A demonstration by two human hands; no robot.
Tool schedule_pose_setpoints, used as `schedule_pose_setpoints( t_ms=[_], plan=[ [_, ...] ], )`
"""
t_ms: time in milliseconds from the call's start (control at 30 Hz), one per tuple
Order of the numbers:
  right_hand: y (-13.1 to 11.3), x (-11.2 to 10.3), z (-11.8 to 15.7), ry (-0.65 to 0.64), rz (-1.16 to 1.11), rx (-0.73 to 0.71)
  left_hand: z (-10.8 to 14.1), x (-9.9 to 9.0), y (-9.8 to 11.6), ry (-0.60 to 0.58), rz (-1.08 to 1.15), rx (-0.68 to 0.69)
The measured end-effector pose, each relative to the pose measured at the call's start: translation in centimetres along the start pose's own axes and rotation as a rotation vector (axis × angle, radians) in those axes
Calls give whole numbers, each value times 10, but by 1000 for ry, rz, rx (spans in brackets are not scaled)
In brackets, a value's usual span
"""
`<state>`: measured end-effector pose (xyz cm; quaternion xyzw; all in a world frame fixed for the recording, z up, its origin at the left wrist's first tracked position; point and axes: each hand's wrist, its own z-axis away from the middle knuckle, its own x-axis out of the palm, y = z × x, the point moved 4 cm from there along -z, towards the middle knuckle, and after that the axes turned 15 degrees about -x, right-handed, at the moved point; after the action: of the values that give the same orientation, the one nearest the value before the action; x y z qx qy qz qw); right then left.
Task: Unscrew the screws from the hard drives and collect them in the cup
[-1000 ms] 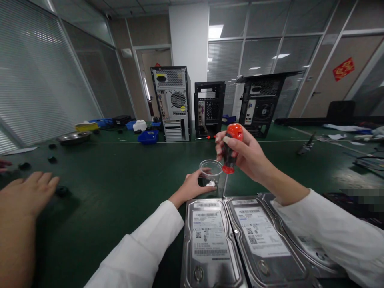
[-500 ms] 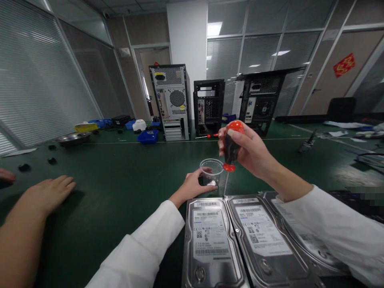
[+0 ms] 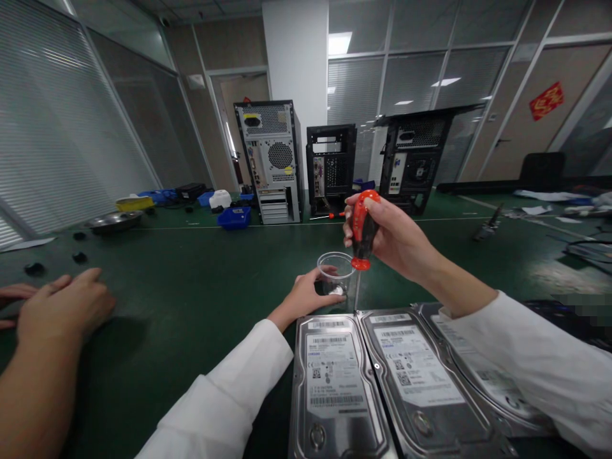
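Observation:
Upright in my right hand (image 3: pixel 392 233) is a red and black screwdriver (image 3: pixel 364 229), its shaft reaching down to the top edge between two hard drives. My left hand (image 3: pixel 306 294) is wrapped round a clear plastic cup (image 3: pixel 336 271) with something small and white in it, just beyond the left hard drive (image 3: pixel 335 376). The middle hard drive (image 3: pixel 415 370) lies against it, and a third hard drive (image 3: pixel 488 376) is partly hidden under my right sleeve.
Another person's hands (image 3: pixel 67 303) rest at the left. Three computer cases (image 3: pixel 275 159) stand at the back of the green table (image 3: pixel 191 306). Near them are a blue tray (image 3: pixel 234 218), a metal bowl (image 3: pixel 115 221) and a second screwdriver (image 3: pixel 329 216). Cables lie at the right.
The screwdriver handle has turned in my right hand, showing more red, and the hand has shifted slightly left. The other person's hands have moved closer together. My left hand keeps its hold.

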<state>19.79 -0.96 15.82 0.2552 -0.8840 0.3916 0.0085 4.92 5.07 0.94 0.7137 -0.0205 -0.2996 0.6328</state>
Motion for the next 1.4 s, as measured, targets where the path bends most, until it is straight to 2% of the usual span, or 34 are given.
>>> schedule_pose_setpoints(
  t_ms=[200,500,700,1000,1267,1400],
  plan=[
    [-5,1,0,-50,15,-58,1,-1,2,3,-31,-21],
    [-8,4,-1,-103,-47,16,0,0,0,0,-57,-13],
    [-5,4,-1,-83,-52,64,1,0,2,-16,-89,-11],
    [-6,-1,-4,-57,21,-102,18,4,23,-64,-285,-75],
    [-9,10,1,-126,-44,46,16,3,19,-36,-298,-65],
    [-6,9,2,-91,8,16,18,3,22,-31,-299,-76]
  ],
)
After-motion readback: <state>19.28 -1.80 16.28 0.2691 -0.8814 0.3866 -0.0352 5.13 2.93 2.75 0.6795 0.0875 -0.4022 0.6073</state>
